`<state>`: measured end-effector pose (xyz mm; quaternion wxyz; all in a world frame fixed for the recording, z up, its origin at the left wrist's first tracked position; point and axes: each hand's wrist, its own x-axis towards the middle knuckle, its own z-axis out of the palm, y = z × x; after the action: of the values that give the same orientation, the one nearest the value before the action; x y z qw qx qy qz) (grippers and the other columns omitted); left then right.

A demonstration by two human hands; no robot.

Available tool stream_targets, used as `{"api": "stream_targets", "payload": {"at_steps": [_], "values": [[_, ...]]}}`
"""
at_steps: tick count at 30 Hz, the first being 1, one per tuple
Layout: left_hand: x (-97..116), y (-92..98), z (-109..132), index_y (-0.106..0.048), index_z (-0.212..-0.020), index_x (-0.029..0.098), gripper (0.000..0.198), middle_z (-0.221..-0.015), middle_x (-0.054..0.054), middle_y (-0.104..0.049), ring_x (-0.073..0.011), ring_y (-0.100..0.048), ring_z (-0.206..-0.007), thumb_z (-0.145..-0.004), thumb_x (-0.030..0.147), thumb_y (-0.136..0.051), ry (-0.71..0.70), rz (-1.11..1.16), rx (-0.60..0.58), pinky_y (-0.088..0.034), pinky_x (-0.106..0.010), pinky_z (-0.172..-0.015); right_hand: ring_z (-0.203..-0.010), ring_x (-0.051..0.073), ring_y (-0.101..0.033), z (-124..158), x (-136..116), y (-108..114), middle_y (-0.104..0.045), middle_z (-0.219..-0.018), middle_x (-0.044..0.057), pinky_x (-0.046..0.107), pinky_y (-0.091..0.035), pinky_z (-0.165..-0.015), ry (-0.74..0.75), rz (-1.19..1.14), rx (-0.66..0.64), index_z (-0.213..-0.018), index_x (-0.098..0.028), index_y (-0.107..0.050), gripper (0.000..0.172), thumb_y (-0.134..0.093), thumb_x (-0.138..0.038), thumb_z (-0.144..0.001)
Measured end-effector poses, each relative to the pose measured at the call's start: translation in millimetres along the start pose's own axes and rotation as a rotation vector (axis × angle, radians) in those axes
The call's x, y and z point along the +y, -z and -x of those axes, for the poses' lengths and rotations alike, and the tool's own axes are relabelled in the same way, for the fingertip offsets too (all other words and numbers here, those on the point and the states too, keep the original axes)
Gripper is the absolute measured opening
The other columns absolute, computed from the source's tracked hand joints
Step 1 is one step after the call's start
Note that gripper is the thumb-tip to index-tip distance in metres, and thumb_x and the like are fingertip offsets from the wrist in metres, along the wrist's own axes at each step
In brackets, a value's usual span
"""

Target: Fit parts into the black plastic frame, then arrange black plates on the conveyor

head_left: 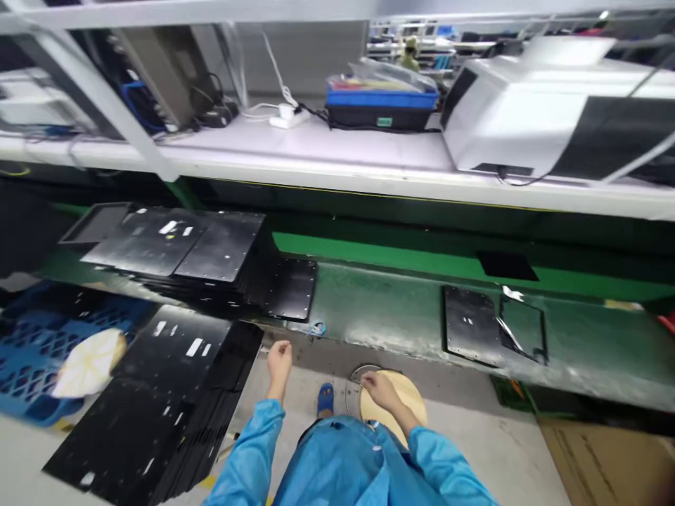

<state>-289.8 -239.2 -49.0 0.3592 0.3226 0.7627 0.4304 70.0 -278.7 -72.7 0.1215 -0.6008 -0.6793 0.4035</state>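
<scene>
The left hand point(279, 357) and right hand point(378, 388) seem empty, fingers curled together. One black panel point(292, 289) lies near the bench's point(374, 302) front edge, beside already stacked panels point(219, 246); what remains, I cannot tell.

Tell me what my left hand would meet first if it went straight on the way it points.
Probably the front edge of the green bench, near the black panel beside the bench-top stack. Your left hand may be higher than the bench, though, and pass over it; depth is unclear.
</scene>
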Motion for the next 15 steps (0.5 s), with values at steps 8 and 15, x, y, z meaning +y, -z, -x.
{"api": "stream_targets", "payload": {"at_steps": [8,15], "values": [[13,15.1,-48,-0.072,-0.108,0.017,0.025,-0.115,-0.013,-0.07,-0.0276,-0.068,-0.111,-0.083,0.02,-0.065,-0.181,-0.327,0.029,-0.051,-0.043,-0.11,-0.106,0.027,-0.076,-15,-45,-16,-0.083,-0.117,0.013,0.033,-0.054,-0.091,-0.021,0.064,-0.129,-0.109,-0.02,-0.083,0.035,-0.057,-0.03,-0.088],[20,-40.3,-43,-0.069,-0.13,0.008,0.042,-0.14,-0.025,-0.063,-0.0339,-0.056,-0.14,-0.089,0.018,-0.062,-0.24,-0.556,-0.008,-0.042,-0.044,-0.122,-0.085,0.031,-0.078,87,60,11,-0.078,-0.077,0.012,0.04,-0.058,-0.08,-0.456,-0.125,0.105,-0.065,-0.024,-0.066,0.025,-0.055,-0.042,-0.079]]}}
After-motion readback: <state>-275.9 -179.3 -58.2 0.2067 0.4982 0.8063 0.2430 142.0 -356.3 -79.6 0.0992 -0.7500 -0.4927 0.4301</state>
